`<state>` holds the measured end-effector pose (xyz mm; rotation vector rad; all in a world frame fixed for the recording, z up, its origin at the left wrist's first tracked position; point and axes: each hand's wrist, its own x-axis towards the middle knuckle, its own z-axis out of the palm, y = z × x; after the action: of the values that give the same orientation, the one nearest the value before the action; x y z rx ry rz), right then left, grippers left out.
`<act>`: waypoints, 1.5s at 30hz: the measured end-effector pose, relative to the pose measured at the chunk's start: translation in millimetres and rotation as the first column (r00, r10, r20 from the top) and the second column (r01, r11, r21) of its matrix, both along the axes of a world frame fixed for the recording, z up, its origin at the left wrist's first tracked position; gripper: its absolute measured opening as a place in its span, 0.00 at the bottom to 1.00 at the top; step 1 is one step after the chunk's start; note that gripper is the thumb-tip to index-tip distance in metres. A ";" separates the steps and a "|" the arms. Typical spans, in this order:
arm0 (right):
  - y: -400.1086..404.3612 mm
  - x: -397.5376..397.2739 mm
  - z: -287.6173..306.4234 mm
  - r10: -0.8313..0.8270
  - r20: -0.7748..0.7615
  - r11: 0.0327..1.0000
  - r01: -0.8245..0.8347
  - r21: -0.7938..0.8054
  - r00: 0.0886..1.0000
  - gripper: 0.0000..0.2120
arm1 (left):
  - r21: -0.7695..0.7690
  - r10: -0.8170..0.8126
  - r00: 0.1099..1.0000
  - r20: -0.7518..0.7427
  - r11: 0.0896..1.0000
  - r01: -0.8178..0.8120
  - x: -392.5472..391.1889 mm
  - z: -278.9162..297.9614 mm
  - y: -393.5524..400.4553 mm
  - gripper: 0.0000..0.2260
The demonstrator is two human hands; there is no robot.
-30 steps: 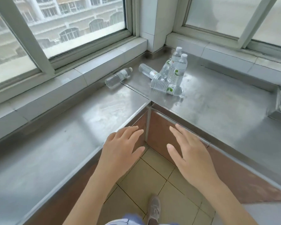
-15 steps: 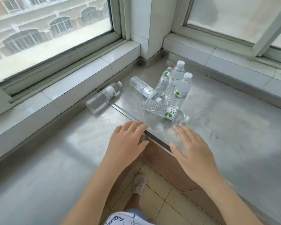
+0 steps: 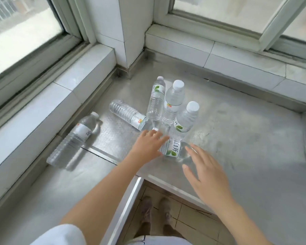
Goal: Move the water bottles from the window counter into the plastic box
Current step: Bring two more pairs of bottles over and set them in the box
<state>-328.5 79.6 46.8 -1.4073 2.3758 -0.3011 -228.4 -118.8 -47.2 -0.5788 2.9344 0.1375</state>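
Both bare hands are seen over the brushed stainless-steel counter (image 3: 245,138) with straight, spread fingers, and nothing is grasped by them. By the left hand (image 3: 148,145) the base end of the nearest lying clear plastic bottle with the green-leaf label (image 3: 173,150) is covered; whether it is touched cannot be told. The right hand (image 3: 207,174) is held just beside the cap end of the same bottle. Six transparent ribbed water bottles with white caps are found in the corner of the counter: two upright bottles (image 3: 177,103) standing close together, one bottle leaning against them (image 3: 155,101), one lying ribbed bottle with a white and red label (image 3: 129,114), and one separate lying bottle (image 3: 72,138) beside the white tiled window ledge (image 3: 48,110). The metal surface is dull, scratched and slightly reflecting. Grey window frames (image 3: 210,20) are met at a white tiled pillar (image 3: 124,29). Beige floor tiles (image 3: 193,216) and two shoes (image 3: 147,214) are seen below the counter edge.
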 end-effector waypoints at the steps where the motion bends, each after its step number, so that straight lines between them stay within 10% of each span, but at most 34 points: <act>1: -3.2 -4.5 -1.1 -0.005 0.007 1.000 0.005 0.010 1.000 0.27 | 0.002 -0.015 1.000 0.027 1.000 0.015 -5.4 -1.1 -5.5 0.31; 7: -16.3 -19.2 -2.4 -0.012 0.062 0.999 0.010 0.030 0.998 0.26 | 0.000 -0.086 0.995 0.057 0.996 0.086 -22.3 0.0 -12.5 0.31; 18: -18.1 -25.2 -5.7 0.030 0.079 0.999 -0.026 -0.047 0.996 0.24 | 0.244 0.371 0.901 -0.227 0.917 -0.316 21.5 -11.2 16.6 0.31; 24: -29.9 -23.5 -11.9 -0.038 0.318 0.973 0.108 -0.205 0.947 0.23 | 0.535 0.731 0.522 -0.440 0.680 -0.501 48.3 -2.7 33.8 0.30; 32: -71.2 -41.8 -41.4 -0.221 0.814 0.756 0.622 -0.205 0.538 0.35 | 0.898 0.961 0.014 -0.277 0.264 -0.353 37.8 -0.3 41.6 0.33; 40: -98.1 -61.5 -64.3 -0.170 0.748 0.795 0.538 -0.280 0.641 0.36 | 0.835 0.937 0.107 -0.332 0.344 -0.430 46.3 -17.3 51.7 0.25; 45: -107.0 -59.8 -68.7 -0.122 0.740 0.772 0.532 -0.348 0.662 0.30 | 0.910 0.979 0.181 -0.090 0.155 -0.384 39.0 -10.8 41.2 0.38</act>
<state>-388.4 -27.4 -21.9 -0.7558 1.9271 -1.4415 -189.4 -77.6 -58.0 -2.2404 2.1215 2.0138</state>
